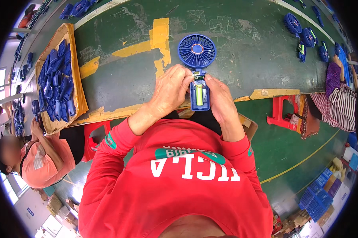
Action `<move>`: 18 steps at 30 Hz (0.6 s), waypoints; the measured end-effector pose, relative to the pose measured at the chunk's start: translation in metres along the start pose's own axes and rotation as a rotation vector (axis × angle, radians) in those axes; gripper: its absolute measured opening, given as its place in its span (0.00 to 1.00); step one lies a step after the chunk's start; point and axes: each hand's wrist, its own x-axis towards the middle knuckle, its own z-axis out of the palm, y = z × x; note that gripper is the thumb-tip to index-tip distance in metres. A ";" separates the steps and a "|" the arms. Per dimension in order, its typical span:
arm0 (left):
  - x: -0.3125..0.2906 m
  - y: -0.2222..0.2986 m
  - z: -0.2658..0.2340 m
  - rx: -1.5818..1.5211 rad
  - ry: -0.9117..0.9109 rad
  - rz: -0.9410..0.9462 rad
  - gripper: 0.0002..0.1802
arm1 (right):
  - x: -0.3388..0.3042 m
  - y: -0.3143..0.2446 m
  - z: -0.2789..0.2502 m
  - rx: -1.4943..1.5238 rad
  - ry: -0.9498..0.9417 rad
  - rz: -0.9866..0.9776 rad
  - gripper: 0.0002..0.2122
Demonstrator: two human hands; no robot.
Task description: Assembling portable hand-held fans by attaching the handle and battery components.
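A blue handheld fan (197, 50) lies at the table's near edge with its round grille pointing away from me. Its handle is uncovered, showing a light green battery cell (199, 95) and a small circuit board (198, 76) at the neck. My left hand (170, 90) is closed, thumb and fingers pinched at the left of the neck, by the board. Along the right side of the handle my right hand (222, 97) grips it, thumb near the board. Whether a small part sits between my left fingertips is hidden.
A cardboard tray (80, 75) of blue handle covers (57, 85) stands at the left. More blue fans (293, 24) lie far right on the green table (250, 51). Co-workers sit at both sides; a red stool (282, 113) stands at the right.
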 end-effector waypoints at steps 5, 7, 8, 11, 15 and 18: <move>0.000 -0.003 -0.002 0.080 0.012 0.123 0.06 | 0.002 0.004 -0.001 -0.020 0.009 -0.003 0.14; 0.000 -0.002 -0.004 0.102 0.001 0.150 0.06 | 0.003 0.005 -0.002 -0.100 0.028 -0.011 0.14; 0.001 -0.001 -0.005 0.125 -0.012 0.160 0.06 | 0.002 0.005 -0.002 -0.100 0.027 -0.011 0.14; 0.001 0.003 -0.006 0.104 -0.006 0.139 0.08 | 0.002 0.005 -0.001 -0.070 0.031 -0.001 0.14; 0.001 0.006 -0.013 0.197 -0.096 0.230 0.18 | 0.000 0.006 -0.004 -0.095 0.000 -0.023 0.14; -0.001 0.005 -0.018 0.234 -0.181 0.266 0.24 | -0.006 -0.003 -0.005 -0.128 -0.087 -0.025 0.14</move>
